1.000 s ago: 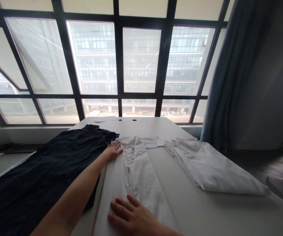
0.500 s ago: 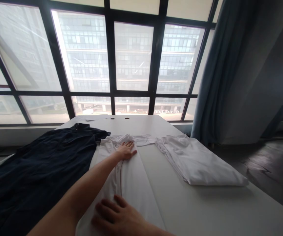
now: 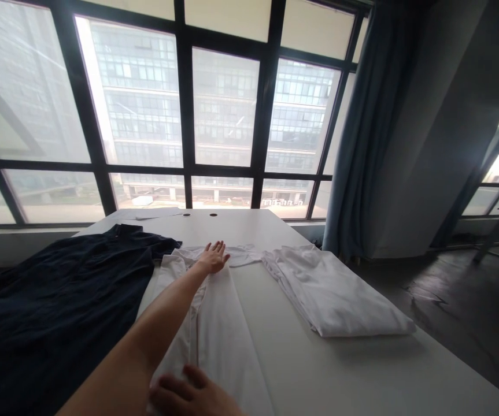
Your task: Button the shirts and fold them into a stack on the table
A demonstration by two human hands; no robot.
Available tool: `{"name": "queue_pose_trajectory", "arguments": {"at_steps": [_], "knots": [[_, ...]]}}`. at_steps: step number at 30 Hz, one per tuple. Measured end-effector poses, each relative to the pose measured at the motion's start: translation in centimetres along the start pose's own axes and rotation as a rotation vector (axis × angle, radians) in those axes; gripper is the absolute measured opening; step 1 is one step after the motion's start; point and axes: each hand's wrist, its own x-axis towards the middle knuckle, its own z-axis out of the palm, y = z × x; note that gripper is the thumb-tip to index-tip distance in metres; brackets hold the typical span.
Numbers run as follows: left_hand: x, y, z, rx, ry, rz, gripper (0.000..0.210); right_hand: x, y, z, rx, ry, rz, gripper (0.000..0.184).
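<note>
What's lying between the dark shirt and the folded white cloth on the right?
In the head view, a white garment lies there, beneath the left hand, with a strip of white tabletop beside the folded cloth.

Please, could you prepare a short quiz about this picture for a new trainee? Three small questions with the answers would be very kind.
1. Which hand is nearer to the far end of the white shirt in the middle?
2. True or false: the dark shirt lies to the left of that white shirt.
3. Fill in the blank: a blue ____ hangs at the right side of the big window.

Key:
1. The left hand.
2. True.
3. Curtain.
</note>
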Motion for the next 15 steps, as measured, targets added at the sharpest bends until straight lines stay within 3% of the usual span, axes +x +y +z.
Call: {"name": "queue_pose_trajectory", "arguments": {"at_steps": [3, 6, 10, 13, 15], "knots": [[-3.9, -0.1, -1.5, -0.027, 0.071, 0.101, 0.067, -0.2, -0.2, -2.1, 0.062, -0.059, -0.003, 0.042], [-10.3, -1.1, -2.3, -0.073, 0.110, 0.137, 0.065, -0.4, -0.8, -4.7, 0.200, -0.131, 0.035, 0.055], [-20.5, -2.2, -0.8, -0.193, 0.048, 0.003, 0.066, -0.5, -2.0, -7.2, 0.354, -0.136, 0.109, 0.076], [-26.5, -1.5, 0.8, -0.219, 0.017, -0.014, 0.062, -0.2, -2.6, -7.3, 0.371, -0.094, 0.107, 0.072], [-28.8, -0.7, 1.1, -0.206, 0.039, 0.000, 0.059, 0.0, -2.6, -7.1, 0.360, -0.050, 0.085, 0.066]]}}
